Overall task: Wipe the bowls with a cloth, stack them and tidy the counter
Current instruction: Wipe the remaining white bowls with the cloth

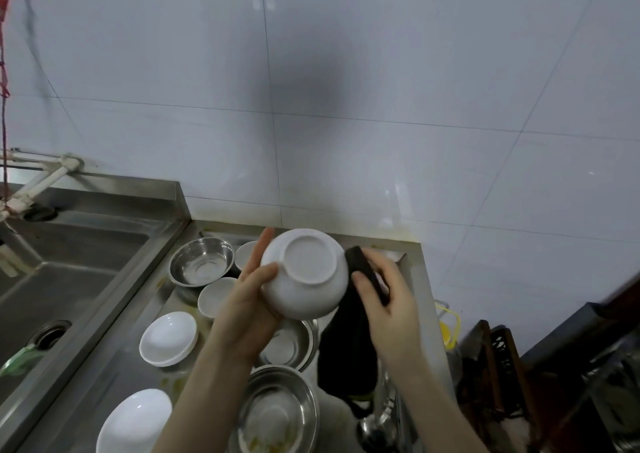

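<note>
My left hand [251, 291] holds a white bowl [306, 274] tilted with its base toward me, thumb on its side, above the steel counter [114, 373]. My right hand [382, 298] grips a dark cloth [349, 345] against the bowl's right side; the cloth hangs down below. On the counter lie white bowls [168, 338] [135, 421] [214, 295] and steel bowls [202, 260] [277, 414]. Another steel bowl [294, 343] with a white dish inside sits under my hands.
A steel sink [65, 269] with a drain lies to the left, a white pipe above it. The tiled wall stands behind. Dark crates and clutter [502, 376] sit right of the counter edge. A ladle [374, 428] lies near the front.
</note>
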`<state>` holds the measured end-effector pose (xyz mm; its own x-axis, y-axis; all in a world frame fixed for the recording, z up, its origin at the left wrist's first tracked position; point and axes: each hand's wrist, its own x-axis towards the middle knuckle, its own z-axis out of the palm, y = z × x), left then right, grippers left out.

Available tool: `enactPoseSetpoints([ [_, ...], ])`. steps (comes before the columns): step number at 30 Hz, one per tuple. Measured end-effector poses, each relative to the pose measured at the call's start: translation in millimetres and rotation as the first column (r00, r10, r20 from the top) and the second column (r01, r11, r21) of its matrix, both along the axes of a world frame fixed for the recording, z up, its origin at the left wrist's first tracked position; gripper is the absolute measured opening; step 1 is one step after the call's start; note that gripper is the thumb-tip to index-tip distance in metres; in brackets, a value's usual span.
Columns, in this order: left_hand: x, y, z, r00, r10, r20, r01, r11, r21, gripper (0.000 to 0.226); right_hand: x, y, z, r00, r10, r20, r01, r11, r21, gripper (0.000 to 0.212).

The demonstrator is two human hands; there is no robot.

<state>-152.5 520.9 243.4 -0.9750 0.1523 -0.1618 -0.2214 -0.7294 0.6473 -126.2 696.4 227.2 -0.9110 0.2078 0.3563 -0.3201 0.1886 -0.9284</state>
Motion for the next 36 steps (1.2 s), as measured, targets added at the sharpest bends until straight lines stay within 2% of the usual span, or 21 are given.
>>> enactPoseSetpoints([
  [3, -1, 14, 4, 0.99, 0.043, 0.133, -0.059, 0.991, 0.119, 0.041, 20, -14, -7, 0.946, -0.125, -0.299, 0.173, 0.975, 0.142, 0.037],
  [5, -3, 16, 10, 0.979, 0.005, 0.203, -0.043, 0.982, 0.183, 0.048, 24, -15, -8, 0.878, -0.054, -0.476, 0.217, 0.931, 0.294, 0.039],
  [7, -5, 15, 16, 0.959, -0.016, 0.283, -0.056, 0.968, 0.243, 0.049, 22, -12, -8, 0.831, 0.072, -0.552, 0.227, 0.862, 0.454, 0.042],
  [9, -4, 14, 23, 0.944, -0.027, 0.328, -0.057, 0.968, 0.243, 0.04, 17, -7, -7, 0.825, 0.141, -0.548, 0.224, 0.808, 0.545, 0.041],
  [10, -3, 16, 26, 0.94, -0.026, 0.341, -0.054, 0.974, 0.221, 0.039, 13, -5, -6, 0.828, 0.134, -0.544, 0.236, 0.797, 0.556, 0.039],
  [13, 1, 24, 28, 0.931, -0.015, 0.365, -0.059, 0.98, 0.189, 0.058, 2, -4, -4, 0.812, 0.055, -0.581, 0.313, 0.798, 0.514, 0.03],
  [17, 7, 35, 23, 0.935, 0.031, 0.354, -0.084, 0.987, 0.137, 0.062, -15, -8, -1, 0.76, -0.044, -0.649, 0.393, 0.826, 0.404, 0.023],
  [19, 12, 36, 16, 0.95, 0.009, 0.312, -0.012, 1.0, 0.007, 0.051, -24, -5, 1, 0.774, -0.096, -0.626, 0.43, 0.806, 0.408, 0.018],
  [21, 17, 29, 10, 0.976, -0.053, 0.212, 0.111, 0.957, -0.269, 0.045, -29, -1, 8, 0.826, -0.162, -0.539, 0.432, 0.796, 0.424, 0.021],
  [23, 20, 16, 0, 0.986, -0.136, 0.094, 0.165, 0.777, -0.608, 0.045, -31, 4, 16, 0.886, -0.231, -0.403, 0.399, 0.822, 0.406, 0.029],
  [24, 19, 9, -6, 0.988, -0.148, 0.033, 0.124, 0.66, -0.741, 0.042, -32, 8, 19, 0.914, -0.241, -0.326, 0.365, 0.84, 0.403, 0.033],
  [25, 18, 4, -11, 0.989, -0.14, -0.044, 0.042, 0.557, -0.829, 0.037, -32, 11, 22, 0.939, -0.231, -0.256, 0.322, 0.854, 0.409, 0.033],
  [26, 16, 0, -15, 0.984, -0.127, -0.122, -0.044, 0.495, -0.868, 0.038, -32, 13, 23, 0.959, -0.207, -0.195, 0.273, 0.862, 0.426, 0.033],
  [27, 15, -3, -17, 0.977, -0.119, -0.177, -0.1, 0.479, -0.872, 0.044, -32, 15, 22, 0.974, -0.18, -0.14, 0.224, 0.868, 0.443, 0.034],
  [29, 10, -6, -19, 0.968, -0.135, -0.21, -0.105, 0.541, -0.834, 0.061, -32, 15, 19, 0.989, -0.137, -0.064, 0.151, 0.886, 0.438, 0.039],
  [30, 9, -6, -20, 0.968, -0.143, -0.205, -0.085, 0.582, -0.809, 0.062, -32, 15, 17, 0.989, -0.134, -0.062, 0.147, 0.896, 0.419, 0.041],
  [33, 8, -6, -26, 0.99, -0.077, -0.12, -0.031, 0.704, -0.71, 0.053, -30, 19, 14, 0.978, -0.187, -0.095, 0.208, 0.925, 0.319, 0.049],
  [36, 9, -2, -34, 1.0, 0.011, -0.03, -0.027, 0.774, -0.632, 0.042, -20, 21, 18, 0.96, -0.171, -0.223, 0.235, 0.923, 0.304, 0.048],
])
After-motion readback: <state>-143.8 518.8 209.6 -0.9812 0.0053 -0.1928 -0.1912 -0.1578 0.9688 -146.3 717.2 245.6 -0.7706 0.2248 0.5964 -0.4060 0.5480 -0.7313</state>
